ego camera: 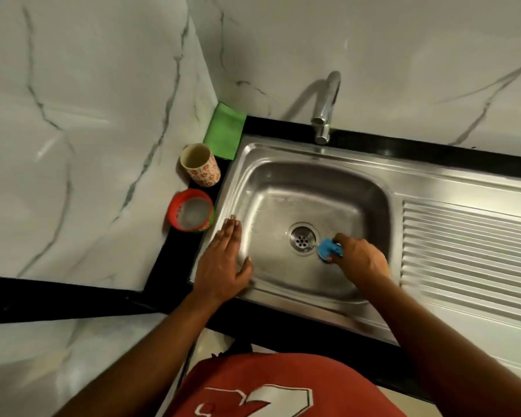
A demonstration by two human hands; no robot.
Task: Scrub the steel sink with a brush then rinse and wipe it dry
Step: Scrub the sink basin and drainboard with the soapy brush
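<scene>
At the corner of a marble-look kitchen, a person in a red shirt leans over the steel sink (382, 176), scrubbing its floor with a small blue brush (330, 249). The right hand (360, 257) has its fingers curled round the brush and presses it to the basin bottom just to the right of the drain (303, 238) — a grip that looks chosen for downward pressure. The brush head points toward the drain; its handle is mostly hidden under the fingers, so its long axis can only be judged as running roughly from the hand toward the drain, left to right across the basin. The left hand (223, 263) lies flat with straight fingers on the sink's left rim, holding nothing, seemingly bracing the body while the other arm works. The two hands are well apart, on opposite sides of the drain. The sink itself runs lengthwise left to right, bowl at the left, ribbed drainboard (469, 236) stretching right. The tap (325, 106) stands at the back, with no water visibly running. On the black worktop (175, 263) left of the bowl sit a red-rimmed tub (190, 214), a floral cup (199, 165) and a folded green cloth (224, 130) — probably kept in reach for the wiping, which, like the rinse, appears not yet begun.
</scene>
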